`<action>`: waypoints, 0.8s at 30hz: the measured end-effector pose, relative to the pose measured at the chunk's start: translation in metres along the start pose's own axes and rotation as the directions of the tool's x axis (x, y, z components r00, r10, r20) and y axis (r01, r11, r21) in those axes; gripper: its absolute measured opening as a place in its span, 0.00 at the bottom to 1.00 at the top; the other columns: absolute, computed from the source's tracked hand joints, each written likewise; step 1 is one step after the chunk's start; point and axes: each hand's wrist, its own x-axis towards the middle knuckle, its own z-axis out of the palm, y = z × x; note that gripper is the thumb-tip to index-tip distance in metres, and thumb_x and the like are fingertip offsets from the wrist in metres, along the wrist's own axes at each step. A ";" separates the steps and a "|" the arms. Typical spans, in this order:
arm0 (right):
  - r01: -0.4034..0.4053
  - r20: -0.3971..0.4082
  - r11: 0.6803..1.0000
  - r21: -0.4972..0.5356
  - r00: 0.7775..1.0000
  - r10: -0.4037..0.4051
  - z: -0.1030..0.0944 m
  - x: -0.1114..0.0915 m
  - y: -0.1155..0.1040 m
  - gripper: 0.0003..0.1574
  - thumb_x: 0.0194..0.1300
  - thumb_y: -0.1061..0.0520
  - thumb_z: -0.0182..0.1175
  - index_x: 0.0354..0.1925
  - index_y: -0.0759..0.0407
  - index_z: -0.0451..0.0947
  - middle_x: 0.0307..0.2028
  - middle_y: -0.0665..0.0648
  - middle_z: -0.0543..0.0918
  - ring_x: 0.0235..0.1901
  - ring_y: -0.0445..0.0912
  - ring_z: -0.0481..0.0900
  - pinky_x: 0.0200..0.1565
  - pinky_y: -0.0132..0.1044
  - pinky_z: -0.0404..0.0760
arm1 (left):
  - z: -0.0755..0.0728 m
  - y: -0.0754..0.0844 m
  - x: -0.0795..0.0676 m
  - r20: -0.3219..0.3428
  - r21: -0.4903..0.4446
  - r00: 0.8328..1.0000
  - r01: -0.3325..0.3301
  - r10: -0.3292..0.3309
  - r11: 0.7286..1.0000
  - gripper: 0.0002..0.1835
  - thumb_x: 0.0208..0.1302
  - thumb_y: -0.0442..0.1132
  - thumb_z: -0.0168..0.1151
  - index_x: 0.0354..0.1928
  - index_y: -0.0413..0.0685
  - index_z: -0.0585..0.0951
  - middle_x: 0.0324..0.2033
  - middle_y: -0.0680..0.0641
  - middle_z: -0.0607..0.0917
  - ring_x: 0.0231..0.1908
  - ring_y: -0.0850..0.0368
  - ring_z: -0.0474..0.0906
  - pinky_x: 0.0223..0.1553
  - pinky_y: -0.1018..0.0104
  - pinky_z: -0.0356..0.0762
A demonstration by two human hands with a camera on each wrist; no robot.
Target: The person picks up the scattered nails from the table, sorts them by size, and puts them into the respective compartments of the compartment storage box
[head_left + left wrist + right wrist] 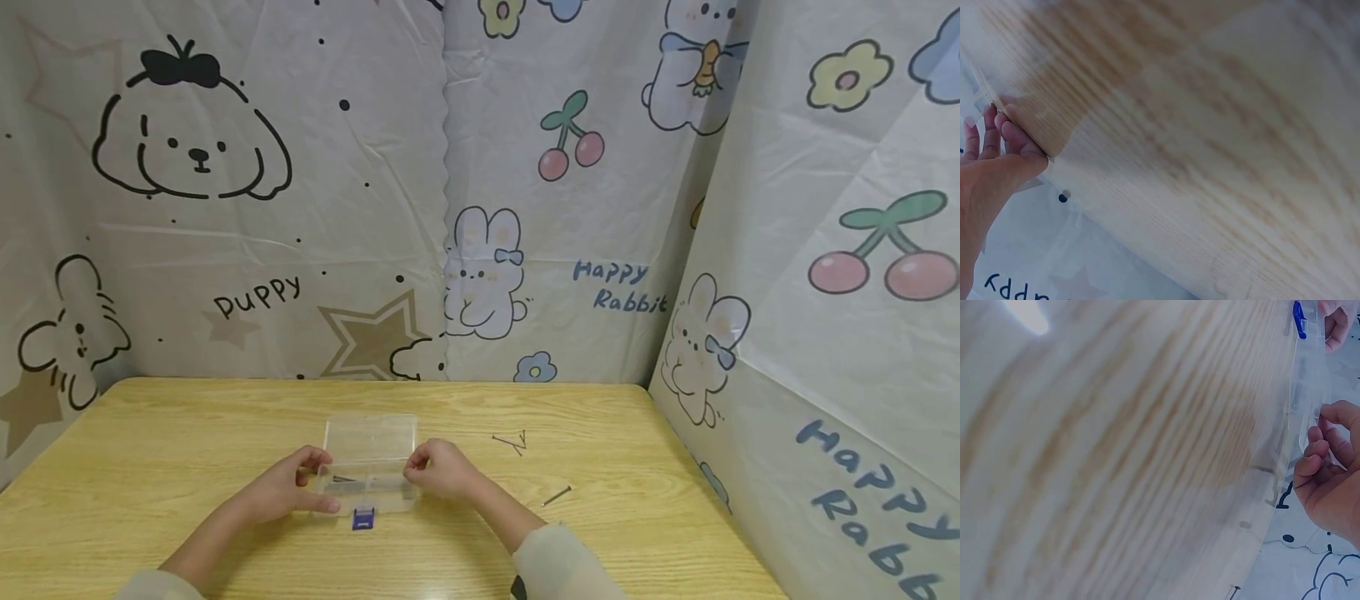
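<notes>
A clear plastic storage box (392,498) with compartments lies on the table, its hinged lid (371,437) raised at the far side. A blue latch (363,519) hangs from the front edge. Several dark nails (344,479) lie in the left compartment. My left hand (288,483) grips the left end, thumb at the front corner and fingers toward the back. At the right end, close to the hinge side, my right hand (444,471) pinches the box edge between thumb and curled fingers. The right wrist view also shows the box (1304,381), with the right hand (1329,469) at its edge.
To the right of the box, a few loose nails (510,442) lie crossed on the wooden table (225,433). A single longer nail (557,496) lies nearer the right forearm. Printed cloth (360,217) hangs behind the table and along its right side.
</notes>
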 end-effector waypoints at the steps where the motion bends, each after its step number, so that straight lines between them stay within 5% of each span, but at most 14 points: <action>1: -0.003 0.002 1.000 0.001 1.000 0.003 -0.001 0.000 0.000 0.06 0.60 0.59 0.61 0.30 0.60 0.82 0.25 0.46 0.76 0.23 0.35 0.67 0.24 0.24 0.68 | 0.000 0.000 0.000 0.001 -0.001 1.000 -0.001 0.001 1.000 0.41 0.46 0.48 0.74 0.58 0.36 0.66 0.55 0.37 0.71 0.56 0.39 0.67 0.59 0.43 0.66; 9: 0.033 -0.002 0.998 -0.056 0.999 -0.033 -0.016 -0.004 0.007 0.07 0.61 0.55 0.61 0.33 0.56 0.84 0.28 0.47 0.78 0.28 0.36 0.70 0.29 0.27 0.70 | 0.000 -0.002 0.002 0.004 0.001 1.000 0.010 -0.010 1.000 0.40 0.47 0.48 0.74 0.57 0.37 0.66 0.55 0.38 0.71 0.54 0.42 0.67 0.57 0.44 0.66; 24: 0.008 -0.040 0.995 -0.102 0.999 -0.012 -0.075 -0.035 0.047 0.08 0.60 0.54 0.62 0.35 0.57 0.82 0.29 0.50 0.78 0.29 0.42 0.70 0.28 0.31 0.70 | -0.001 -0.001 0.001 0.014 0.015 1.000 0.017 -0.017 1.000 0.40 0.48 0.49 0.73 0.59 0.37 0.65 0.57 0.37 0.70 0.56 0.38 0.67 0.58 0.42 0.66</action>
